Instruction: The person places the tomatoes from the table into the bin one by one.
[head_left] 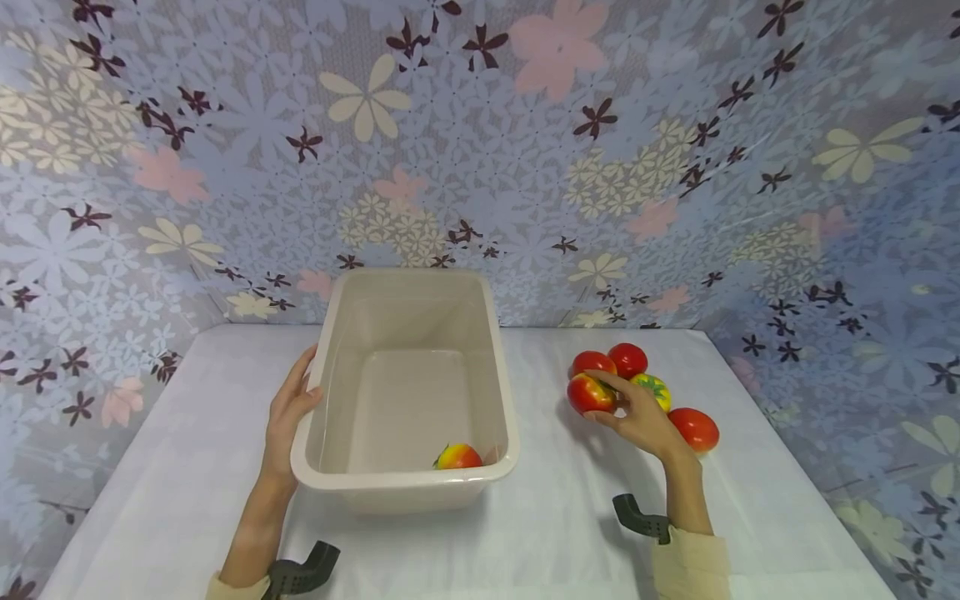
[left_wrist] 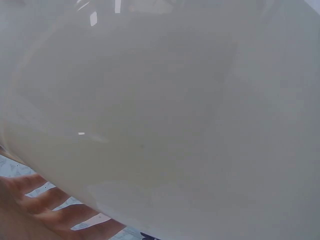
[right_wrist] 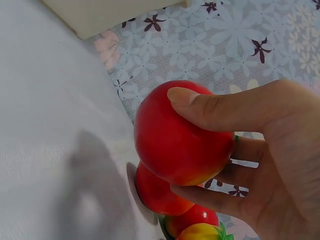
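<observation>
My right hand (head_left: pixel 637 414) holds a red tomato (right_wrist: pixel 175 135), yellowish near its stem end, between thumb and fingers. In the right wrist view it is lifted over the white cloth, and its shadow falls on the cloth. Around that hand lie more tomatoes: a red one (head_left: pixel 630 359) at the back, another red one (head_left: pixel 592 361) beside it, a yellow one with green leaves (head_left: pixel 654 389), and a red one (head_left: pixel 695 429) by the wrist. My left hand (head_left: pixel 288 417) grips the left rim of a beige plastic tub (head_left: pixel 405 482), thumb over the edge, fingers (left_wrist: pixel 75 215) along the outer wall.
A red-and-yellow tomato (head_left: pixel 459 456) lies inside the tub at its near right corner. White cloth (head_left: pixel 555 517) covers the table. Flower-patterned wall covering (head_left: pixel 480 150) rises right behind the tub and along both sides.
</observation>
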